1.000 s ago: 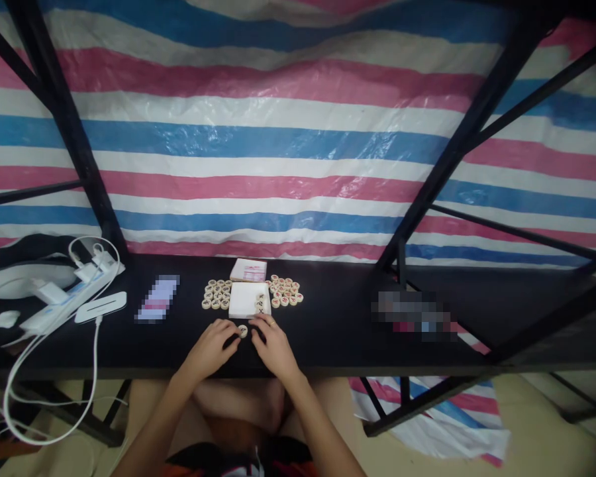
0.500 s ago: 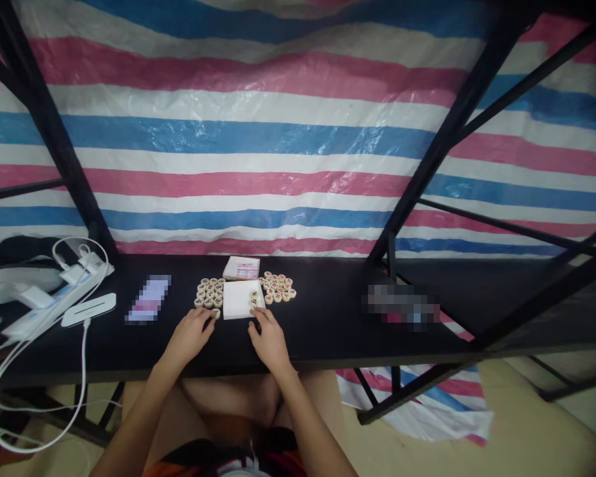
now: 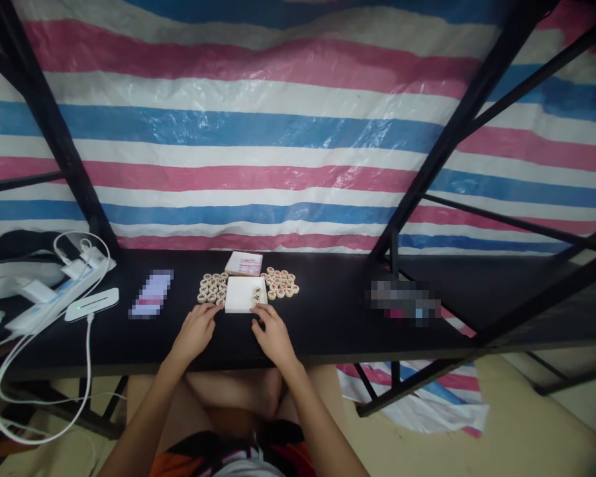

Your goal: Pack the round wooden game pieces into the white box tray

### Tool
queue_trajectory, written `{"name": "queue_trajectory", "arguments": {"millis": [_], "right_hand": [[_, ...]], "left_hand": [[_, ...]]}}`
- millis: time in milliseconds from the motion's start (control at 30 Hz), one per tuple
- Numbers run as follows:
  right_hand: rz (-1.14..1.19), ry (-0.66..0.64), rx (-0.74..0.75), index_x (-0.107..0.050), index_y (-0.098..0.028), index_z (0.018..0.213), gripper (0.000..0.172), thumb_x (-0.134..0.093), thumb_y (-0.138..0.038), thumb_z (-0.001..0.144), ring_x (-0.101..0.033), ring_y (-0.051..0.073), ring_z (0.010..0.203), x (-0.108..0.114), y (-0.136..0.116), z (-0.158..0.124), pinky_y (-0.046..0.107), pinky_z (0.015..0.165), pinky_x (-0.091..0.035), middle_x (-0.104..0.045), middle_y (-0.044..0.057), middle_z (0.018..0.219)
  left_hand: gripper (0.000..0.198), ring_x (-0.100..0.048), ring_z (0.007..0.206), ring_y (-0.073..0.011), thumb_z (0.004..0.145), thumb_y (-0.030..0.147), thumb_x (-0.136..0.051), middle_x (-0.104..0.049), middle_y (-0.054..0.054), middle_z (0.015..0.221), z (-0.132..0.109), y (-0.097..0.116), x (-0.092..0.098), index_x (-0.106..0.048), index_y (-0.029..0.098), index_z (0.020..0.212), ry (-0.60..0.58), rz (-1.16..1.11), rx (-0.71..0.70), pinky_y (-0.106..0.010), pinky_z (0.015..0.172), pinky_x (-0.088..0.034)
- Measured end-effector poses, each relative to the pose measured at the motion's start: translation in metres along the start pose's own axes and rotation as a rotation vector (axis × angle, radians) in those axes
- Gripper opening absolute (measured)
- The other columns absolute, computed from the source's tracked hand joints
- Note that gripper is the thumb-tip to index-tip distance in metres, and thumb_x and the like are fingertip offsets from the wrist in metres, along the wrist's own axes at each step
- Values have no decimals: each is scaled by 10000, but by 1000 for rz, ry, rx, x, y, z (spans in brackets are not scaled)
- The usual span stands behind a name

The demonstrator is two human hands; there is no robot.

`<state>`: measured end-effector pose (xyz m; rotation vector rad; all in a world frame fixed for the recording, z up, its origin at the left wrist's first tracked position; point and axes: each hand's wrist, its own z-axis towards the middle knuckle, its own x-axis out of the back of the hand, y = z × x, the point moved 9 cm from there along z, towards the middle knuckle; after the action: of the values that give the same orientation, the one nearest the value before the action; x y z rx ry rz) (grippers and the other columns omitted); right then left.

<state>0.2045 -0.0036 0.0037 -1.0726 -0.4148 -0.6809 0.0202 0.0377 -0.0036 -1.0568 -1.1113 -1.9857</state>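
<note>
Black-marked Chinese chess pieces (image 3: 211, 289) are grouped in rows left of a shallow white box (image 3: 239, 295). My left hand (image 3: 195, 331) is open at the group's near edge, fingertips touching a piece (image 3: 220, 303) at its near right corner. Inside the box, along its right side, lie a couple of pieces (image 3: 257, 295). My right hand (image 3: 274, 331) reaches over the box's near right corner, fingertips beside those pieces and thumb apart below. Whatever lies under these fingertips is hidden. Red-marked pieces (image 3: 281, 281) form a looser group right of the box.
Behind the white box rests the box lid (image 3: 245, 264) with a printed label. A blurred phone-like object (image 3: 151, 295), a white cabled device (image 3: 92, 305) and a power strip (image 3: 54, 298) lie left on the black table (image 3: 328, 324). Another blurred object (image 3: 402, 301) is at right.
My left fingertips have moved away from me, and the piece at them now sits closer against the black-marked group. My right hand stays at the box corner. The view has shifted slightly.
</note>
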Motion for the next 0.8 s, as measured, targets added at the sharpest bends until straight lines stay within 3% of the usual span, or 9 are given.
{"name": "queue_trajectory", "arguments": {"millis": [100, 200, 333, 433, 633, 800], "right_hand": [[-10, 37, 21, -646, -197, 1031, 286, -437, -157, 840, -578, 174, 1012, 11, -3, 12, 278, 918, -453, -606, 61, 1091], [-186, 8, 14, -640, -186, 1033, 275, -435, -159, 851, -569, 190, 994, 16, -8, 41, 291, 896, -450, -616, 73, 1054], [-555, -253, -1, -651, -135, 1035, 279, -466, -137, 826, -555, 252, 1027, -8, -7, 80, 339, 836, -460, -627, 139, 1030], [-654, -395, -47, -654, -110, 1049, 290, -471, -144, 826, -550, 280, 1050, -27, 2, 96, 355, 811, -463, -631, 170, 1051], [-505, -400, -68, -660, -147, 1058, 348, -481, -43, 779, -552, 226, 1062, -33, 14, 108, 299, 864, -433, -644, 129, 1085], [-232, -217, 174, -626, -170, 1053, 269, -503, -103, 824, -551, 198, 1025, -4, -18, 83, 312, 903, -426, -636, 83, 1068]], "left_hand": [[429, -521, 1018, -223, 842, 120, -396, -599, -64, 1124, -1, -1, 0, -582, 249, 1206, 17, -25, -7, -372, 914, -409], [399, -529, 973, -210, 847, 121, -392, -604, -63, 1069, -2, -1, 2, -608, 238, 1161, 36, -49, -12, -355, 902, -419], [351, -527, 951, -204, 851, 122, -399, -603, -60, 1019, -3, 2, 4, -638, 219, 1088, 45, -70, -37, -353, 888, -431], [300, -530, 945, -203, 862, 145, -415, -615, -59, 999, -4, 3, 6, -645, 204, 1045, 51, -84, -35, -361, 891, -436], [283, -547, 931, -197, 835, 103, -434, -648, -52, 965, -4, 6, 6, -656, 201, 982, 53, -98, -65, -359, 876, -448], [259, -553, 931, -199, 849, 124, -436, -653, -51, 958, -5, 6, 7, -652, 198, 971, 43, -89, -69, -361, 872, -449]]}}
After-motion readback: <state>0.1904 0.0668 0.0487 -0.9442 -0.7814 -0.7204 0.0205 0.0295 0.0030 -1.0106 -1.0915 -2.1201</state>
